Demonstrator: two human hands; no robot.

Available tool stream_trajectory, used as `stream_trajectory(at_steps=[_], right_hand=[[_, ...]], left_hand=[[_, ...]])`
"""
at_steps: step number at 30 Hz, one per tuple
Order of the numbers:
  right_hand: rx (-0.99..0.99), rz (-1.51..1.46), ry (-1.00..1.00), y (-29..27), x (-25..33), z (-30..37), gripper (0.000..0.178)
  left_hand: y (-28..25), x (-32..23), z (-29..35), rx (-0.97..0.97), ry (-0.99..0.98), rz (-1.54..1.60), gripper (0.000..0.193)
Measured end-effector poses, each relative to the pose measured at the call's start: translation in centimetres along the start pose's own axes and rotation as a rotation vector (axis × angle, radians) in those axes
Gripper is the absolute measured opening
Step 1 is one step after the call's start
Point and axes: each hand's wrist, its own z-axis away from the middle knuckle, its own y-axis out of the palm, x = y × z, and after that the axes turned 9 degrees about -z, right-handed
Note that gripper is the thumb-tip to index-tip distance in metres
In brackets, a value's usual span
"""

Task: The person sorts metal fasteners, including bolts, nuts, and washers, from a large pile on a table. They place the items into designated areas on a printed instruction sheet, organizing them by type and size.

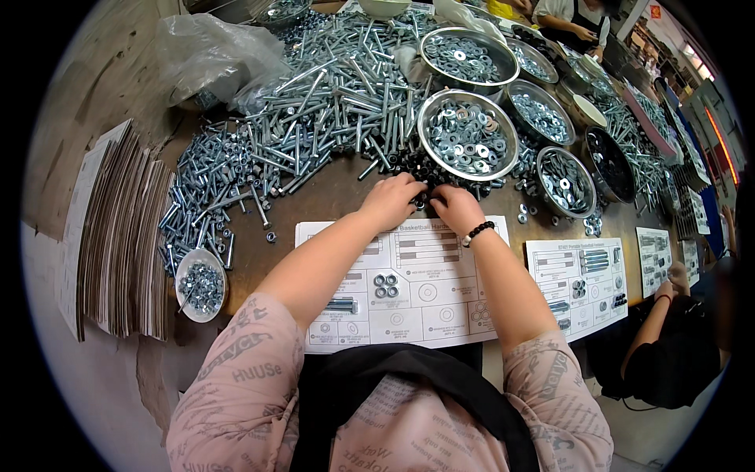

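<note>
Both hands reach to the near edge of a pile of small black parts, apparently nuts. My left hand is bent inward, its fingers closed together at the pile; whatever they pinch is too small to make out. Beside it, my right hand has its fingers curled down into the same pile, with their tips partly hidden. Below both hands lies a printed hardware sheet. A cluster of silver nuts sits in one of its boxes, and several silver bolts lie in another at the left.
Behind my hands stands a steel bowl of washers, with more metal bowls to its right. A large heap of bolts spreads left. A small white bowl and a cardboard stack are left. A co-worker's arm works beside another sheet.
</note>
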Motion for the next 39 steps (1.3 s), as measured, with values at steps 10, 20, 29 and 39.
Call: stream_trajectory(at_steps=[10,20,29,39], right_hand=[[0.027,0.096,-0.056,-0.2,0.1,0.7,0.026],[0.028,0.072,-0.136,1.4,0.3,0.6,0.025],[-0.028,0.166,-0.056,-1.0,-0.9,1.3,0.017],[0.091,-0.053,-0.051,-6.9,0.9,11.8,0.016]], left_hand=[[-0.5,-1.4,-1.7,0.156,-0.022,-0.144,0.046],[-2.9,-1.5,-2.0,0.383,-0.039,-0.140,0.053],[-0.6,-1.6,-1.7,0.233,-0.018,-0.108,0.038],[1.1,-2.4,-1.7,0.128,-0.155,-0.141,0.020]])
